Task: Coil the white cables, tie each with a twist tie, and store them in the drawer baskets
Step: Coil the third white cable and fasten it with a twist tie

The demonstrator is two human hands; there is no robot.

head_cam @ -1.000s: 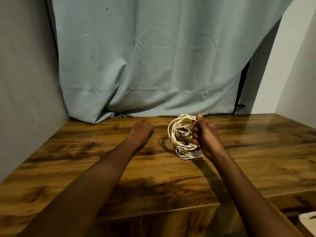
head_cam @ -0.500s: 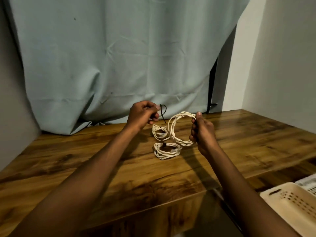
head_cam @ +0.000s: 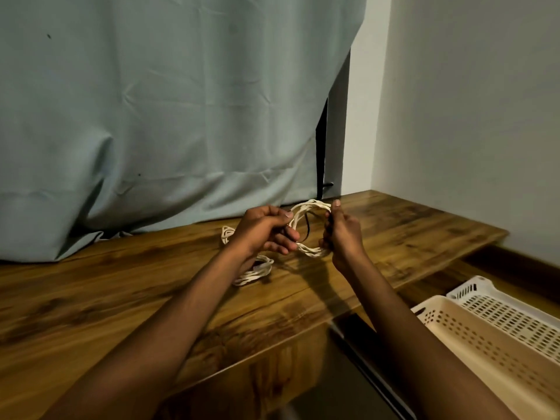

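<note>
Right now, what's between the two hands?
In the head view, the coiled white cable spans the gap between the left hand and the right hand, each gripping one side. A black twist tie hangs across its opening.

bare tabletop left of coils

Both forearms reach forward over the desk, converging toward twelve o'clock. Left hand is raised, fingers curled, thumb and fingertips pinching the coiled cable at its nine o'clock side. Right hand grips the coil's three o'clock side, thumb up at the top, fingers wrapped around it.
</note>
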